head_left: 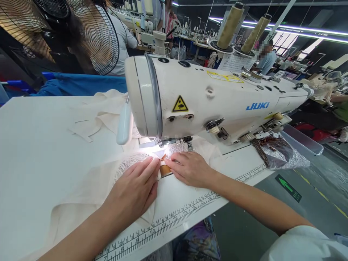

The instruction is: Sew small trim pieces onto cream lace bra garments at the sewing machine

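Note:
Cream fabric [89, 185] with a lacy section lies on the white table under the lit needle area of a sewing machine [187, 94]. My left hand [137, 181] rests on this fabric, its fingers together and their tips at a small brown piece [163, 157] in front of the needle. From the right, my right hand [189, 168] reaches the same spot, fingers bent and pressed together at the fabric's edge. A brown-orange patch [165, 170] shows between the hands. What the fingertips pinch is too small to make out.
More cream fabric pieces [89, 125] lie behind on the left. A fan [62, 36] stands at the back left. A plastic bag of brown strips [280, 150] sits on the right. Thread cones [230, 27] rise behind the machine. A printed ruler [163, 226] runs along the front edge. People are farther back.

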Tool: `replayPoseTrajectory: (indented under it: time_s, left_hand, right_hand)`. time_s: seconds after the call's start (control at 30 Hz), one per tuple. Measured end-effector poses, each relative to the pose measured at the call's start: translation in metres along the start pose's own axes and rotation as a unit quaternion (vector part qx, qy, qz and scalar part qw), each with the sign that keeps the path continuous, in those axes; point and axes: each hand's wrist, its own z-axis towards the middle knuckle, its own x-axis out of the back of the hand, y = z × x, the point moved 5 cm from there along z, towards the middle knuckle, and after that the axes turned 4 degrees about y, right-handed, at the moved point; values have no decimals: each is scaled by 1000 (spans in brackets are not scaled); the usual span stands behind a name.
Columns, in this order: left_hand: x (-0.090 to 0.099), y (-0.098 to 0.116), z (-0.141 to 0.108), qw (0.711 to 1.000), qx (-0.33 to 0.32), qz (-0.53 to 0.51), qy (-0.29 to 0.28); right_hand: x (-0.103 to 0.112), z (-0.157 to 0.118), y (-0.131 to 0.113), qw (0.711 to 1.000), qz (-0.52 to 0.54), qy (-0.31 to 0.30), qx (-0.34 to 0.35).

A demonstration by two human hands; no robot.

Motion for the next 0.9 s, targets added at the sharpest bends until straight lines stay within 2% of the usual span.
replayPoseTrajectory:
  time_s: [0.3, 0.43, 0.6, 0.9]
  left_hand:
    - [1, -5, 5, 999, -29, 11, -8]
    - [-3, -14, 8, 999, -31, -16, -22]
    - [-9, -24, 12, 999, -38, 7, -5]
    - [-13, -39, 17, 999, -36, -3, -1]
  right_hand:
    - [0, 3, -1, 1000, -21, 11, 9]
    - [-1, 8, 3, 999, -29, -23, -2]
    - [-4, 14, 11, 996, -52, -69, -30]
    - [-3, 19, 18, 993, -111, -44, -21]
